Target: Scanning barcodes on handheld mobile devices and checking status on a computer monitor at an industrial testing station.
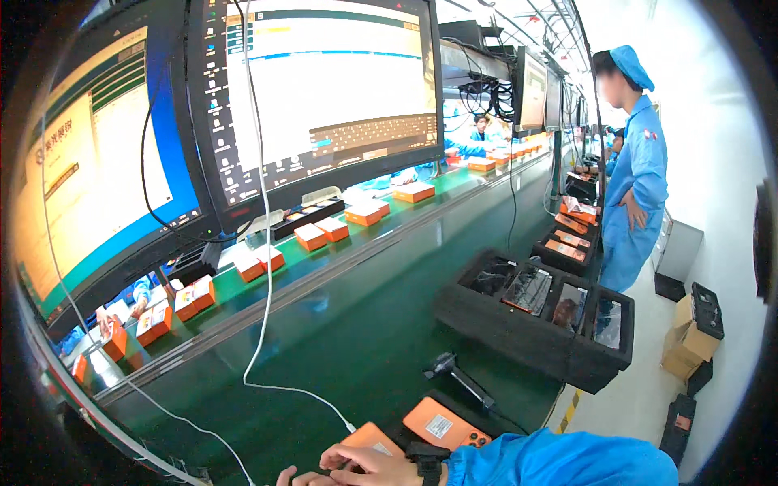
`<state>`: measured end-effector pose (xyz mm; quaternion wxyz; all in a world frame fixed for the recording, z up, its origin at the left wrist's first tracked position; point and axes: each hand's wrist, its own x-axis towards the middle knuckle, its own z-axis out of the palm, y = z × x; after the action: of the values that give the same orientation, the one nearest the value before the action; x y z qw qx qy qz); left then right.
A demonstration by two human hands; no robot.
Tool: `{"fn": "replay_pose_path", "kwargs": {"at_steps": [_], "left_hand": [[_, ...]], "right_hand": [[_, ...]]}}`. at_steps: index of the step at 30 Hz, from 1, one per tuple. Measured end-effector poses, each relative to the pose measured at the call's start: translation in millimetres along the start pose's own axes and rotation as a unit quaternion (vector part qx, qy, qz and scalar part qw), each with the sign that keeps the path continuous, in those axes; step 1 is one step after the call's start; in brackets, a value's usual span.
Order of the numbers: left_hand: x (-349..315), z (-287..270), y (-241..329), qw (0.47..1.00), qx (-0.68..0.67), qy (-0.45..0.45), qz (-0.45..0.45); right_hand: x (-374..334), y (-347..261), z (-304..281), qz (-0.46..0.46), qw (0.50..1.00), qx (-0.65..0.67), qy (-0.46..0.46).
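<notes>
At the lower edge, my right hand (369, 468), with a black band at its wrist, bends its fingers over the near end of an orange smartphone (374, 438). A white cable (320, 397) runs down to that phone's far end. Beside it, my left hand (301, 478) shows only a few bent fingers; the frame cuts off the rest. Just right of the held phone, a second orange phone (442, 423) rests back up, with a white label and a camera cluster. Beyond it lies a black handheld scanner (459, 379).
Two large monitors (324, 89) stand at the left. Orange boxes (366, 213) line a green conveyor (324, 279) behind the bench. A black foam tray (519, 328) holds several phones at the right. A person in blue (640, 178) stands beyond it; cartons (693, 332) sit on the floor.
</notes>
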<state>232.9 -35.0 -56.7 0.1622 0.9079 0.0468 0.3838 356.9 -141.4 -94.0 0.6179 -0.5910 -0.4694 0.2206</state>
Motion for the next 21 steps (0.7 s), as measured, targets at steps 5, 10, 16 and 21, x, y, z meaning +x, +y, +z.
{"fn": "replay_pose_path", "kwargs": {"at_steps": [5, 10, 16, 21], "left_hand": [[3, 2, -2, 0.997, 0.001, 0.072, -0.012], [0, 16, -6, 0.998, -0.052, 0.047, 0.001], [-5, 22, -18, 0.985, -0.14, -0.063, -0.081], [-1, 23, -24, 0.982, -0.152, -0.082, -0.072]], "right_hand": [[-1, -4, -2, -0.075, 0.988, -0.12, -0.058], [2, -12, -9, 0.006, 0.984, -0.049, -0.17], [-4, 7, -6, 0.055, 0.966, -0.207, -0.147], [-1, 20, -5, -0.016, 0.968, -0.229, -0.102]]}}
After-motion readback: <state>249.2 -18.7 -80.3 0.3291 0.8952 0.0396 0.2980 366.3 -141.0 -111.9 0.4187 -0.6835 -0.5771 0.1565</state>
